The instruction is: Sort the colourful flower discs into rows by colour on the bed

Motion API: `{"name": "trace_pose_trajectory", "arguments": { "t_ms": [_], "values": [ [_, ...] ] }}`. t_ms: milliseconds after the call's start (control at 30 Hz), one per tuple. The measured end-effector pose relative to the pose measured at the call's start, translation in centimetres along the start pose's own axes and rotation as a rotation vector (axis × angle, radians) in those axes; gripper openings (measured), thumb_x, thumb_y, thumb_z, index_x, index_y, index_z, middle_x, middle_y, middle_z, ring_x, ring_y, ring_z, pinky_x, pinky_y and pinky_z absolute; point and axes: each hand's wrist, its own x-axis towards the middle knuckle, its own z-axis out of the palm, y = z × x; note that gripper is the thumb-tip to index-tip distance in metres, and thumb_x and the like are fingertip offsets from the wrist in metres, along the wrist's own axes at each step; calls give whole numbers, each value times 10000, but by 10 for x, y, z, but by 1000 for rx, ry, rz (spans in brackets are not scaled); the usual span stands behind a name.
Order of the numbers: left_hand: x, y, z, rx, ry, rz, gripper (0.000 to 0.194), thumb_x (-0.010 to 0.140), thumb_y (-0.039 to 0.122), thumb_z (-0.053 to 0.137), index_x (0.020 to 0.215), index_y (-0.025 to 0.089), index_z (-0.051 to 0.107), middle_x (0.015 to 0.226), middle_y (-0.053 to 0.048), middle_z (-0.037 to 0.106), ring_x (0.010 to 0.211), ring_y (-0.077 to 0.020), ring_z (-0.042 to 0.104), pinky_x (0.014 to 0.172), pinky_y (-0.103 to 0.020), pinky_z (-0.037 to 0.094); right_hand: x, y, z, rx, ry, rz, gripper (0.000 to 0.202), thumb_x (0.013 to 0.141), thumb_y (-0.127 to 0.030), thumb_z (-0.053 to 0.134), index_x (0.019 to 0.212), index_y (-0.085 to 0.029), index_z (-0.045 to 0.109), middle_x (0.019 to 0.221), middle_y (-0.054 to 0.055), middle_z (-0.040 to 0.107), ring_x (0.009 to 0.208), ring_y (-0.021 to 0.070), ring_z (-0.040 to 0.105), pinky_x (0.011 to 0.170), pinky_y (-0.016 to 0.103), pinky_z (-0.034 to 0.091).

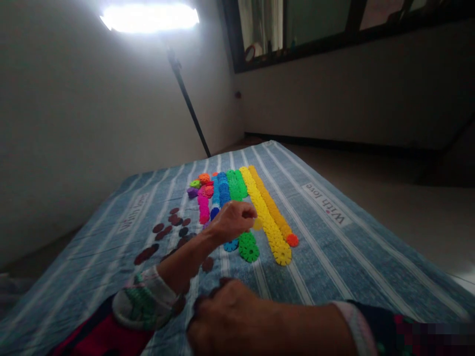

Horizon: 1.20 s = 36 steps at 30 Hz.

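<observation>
Rows of coloured plastic gear-shaped discs lie on a blue striped cloth: a long yellow row, an orange row, green discs, blue discs and pink discs. My left hand reaches over the rows, fingers pinched on a small yellow disc beside the yellow row. Two green discs and a blue disc lie just below it. My right hand rests low on the cloth near the front, fingers curled; whether it holds anything is hidden.
Several dark brown discs are scattered on the cloth to the left. A red disc ends the orange row. A lamp on a stand shines from the back. The floor lies to the right of the cloth.
</observation>
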Motion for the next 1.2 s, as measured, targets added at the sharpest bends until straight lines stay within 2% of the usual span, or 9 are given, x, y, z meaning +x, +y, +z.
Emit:
{"name": "trace_pose_trajectory", "arguments": {
  "t_ms": [33,133,200,267,367,733,833,1033,1200],
  "values": [
    [-4,-5,-1,-3,16,-2,125,680,153,553,750,128,654,600,17,607,525,-94,568,515,-201,429,-8,23,-22,-29,9,55,90,899,-156,534,925,-157,620,905,82,637,762,189,580,669,349,464],
    [-13,-14,4,-15,41,-11,130,680,159,558,757,131,659,587,18,610,533,-97,566,510,-200,417,-48,74,-75,-217,-17,472,117,866,-90,526,862,-159,620,830,70,625,678,170,557,606,307,381],
    [-17,-14,9,-41,37,-11,131,682,161,557,756,132,661,596,15,623,538,-96,564,510,-199,411,-76,92,-92,-279,-46,668,86,866,-128,552,844,-163,627,832,74,619,688,170,557,594,288,340],
    [-20,-12,14,-67,31,0,120,688,163,555,740,132,659,599,14,629,543,-94,563,517,-198,410,-97,100,-95,-282,-87,765,72,863,-188,586,915,-174,635,885,73,618,724,178,565,590,277,318],
    [-22,-6,21,-81,29,20,108,694,152,549,710,132,654,574,17,613,550,-97,564,529,-198,412,-108,106,-90,-240,-97,790,131,876,-237,584,993,-190,620,931,56,610,735,172,572,582,270,302],
    [-18,-5,42,-36,47,81,137,688,97,548,718,134,676,596,23,623,564,-93,562,549,-195,411,-106,118,-86,-178,-95,788,131,918,-240,515,916,-177,630,899,57,615,750,178,601,586,267,313],
    [-13,-1,52,-10,47,109,149,689,94,552,732,139,688,614,22,634,595,-98,572,570,-195,416,-113,123,-86,-106,-19,783,129,908,-244,526,894,-177,634,883,50,624,742,180,598,610,268,340],
    [-1,17,78,68,6,194,195,712,99,542,781,141,719,672,-1,665,646,-111,586,587,-202,399,-130,146,-86,65,259,809,142,854,-265,576,926,-184,667,848,41,662,770,190,607,689,281,407],
    [10,29,95,157,-71,263,216,726,98,518,790,140,721,694,-19,673,660,-128,589,575,-212,382,-134,154,-86,76,323,853,157,828,-273,586,923,-182,672,840,41,666,759,190,606,695,289,413]
  ]
}}
